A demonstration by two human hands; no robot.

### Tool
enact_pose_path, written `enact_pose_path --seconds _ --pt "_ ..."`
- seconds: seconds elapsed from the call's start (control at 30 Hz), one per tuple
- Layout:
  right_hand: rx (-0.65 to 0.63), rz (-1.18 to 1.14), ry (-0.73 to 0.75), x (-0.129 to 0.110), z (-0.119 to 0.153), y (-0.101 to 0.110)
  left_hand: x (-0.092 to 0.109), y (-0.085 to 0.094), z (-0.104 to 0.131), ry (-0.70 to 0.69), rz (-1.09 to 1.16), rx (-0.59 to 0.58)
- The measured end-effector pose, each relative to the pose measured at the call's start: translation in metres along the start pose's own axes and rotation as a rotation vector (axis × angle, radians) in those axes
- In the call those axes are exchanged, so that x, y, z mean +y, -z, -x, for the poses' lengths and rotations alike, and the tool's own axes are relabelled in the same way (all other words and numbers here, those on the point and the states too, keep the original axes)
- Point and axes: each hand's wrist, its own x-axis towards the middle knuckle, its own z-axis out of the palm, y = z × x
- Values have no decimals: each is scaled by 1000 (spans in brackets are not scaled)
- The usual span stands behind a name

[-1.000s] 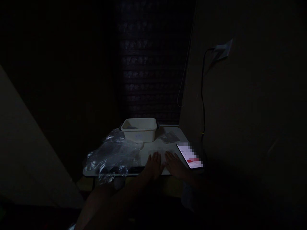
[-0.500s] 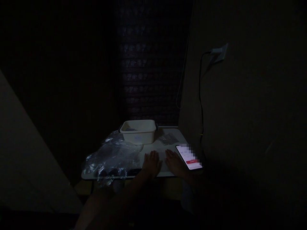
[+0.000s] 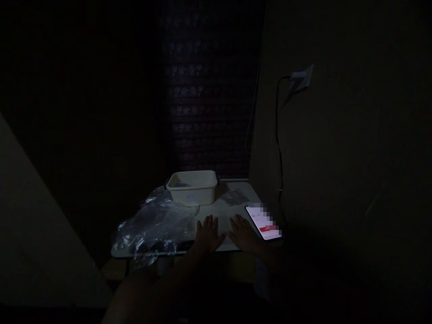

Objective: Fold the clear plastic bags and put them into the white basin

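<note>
Both hands rest on the small white table in dim light. My left hand lies flat with fingers spread, beside the crumpled clear plastic on the left. To its right, my right hand is also flat and open, close to a lit phone. The two thumbs point at each other across a small gap. A faint, thin, pale sheet seems to lie under the hands, too dark to make out.
Behind the hands stands a white plastic tub with dark handles and something flat inside. A small clear bag lies right of it. A black cable hangs from a wall socket. Dark blinds cover the back.
My hands have drawn slightly nearer to me, with the thumbs stretched further towards each other. The whole view has shifted a little.
</note>
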Motion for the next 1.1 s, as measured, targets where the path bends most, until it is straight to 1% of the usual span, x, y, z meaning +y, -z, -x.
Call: enact_pose_path --seconds 0.1,0.2,0.23,0.3,0.37,0.4,0.5,0.6,0.67,0.73,0.87,0.93,1.0,1.1 --pt "-12 -21 -17 0 -1 2 -2 1 -1 23 -14 -24" --pt "13 -26 -31 1 -3 4 0 3 -1 18 -2 9" --pt "30 -21 -34 1 -4 5 2 4 0 -17 4 31" --pt "52 -8 -29 0 -5 4 7 6 3 -131 13 75" --pt "46 -1 -9 0 -5 2 13 7 8 -245 20 99" --pt "38 -1 1 -1 -4 1 15 7 10 -281 22 101" --pt "24 -12 16 0 -3 -3 17 5 15 -311 20 62" --pt "33 -61 21 3 -5 -4 13 5 17 -309 18 11" --pt "65 -125 31 6 -10 -1 11 7 18 -312 18 11" --pt "119 -212 28 8 -16 4 12 13 19 -336 19 39" --pt "247 -393 -15 13 -24 15 22 22 25 -489 7 109" --pt "288 -452 -13 15 -24 18 27 21 27 -517 -11 128" --pt "307 -487 -9 18 -22 20 30 17 28 -513 -39 135" --pt "315 -519 -24 20 -21 22 30 9 27 -531 -79 108"
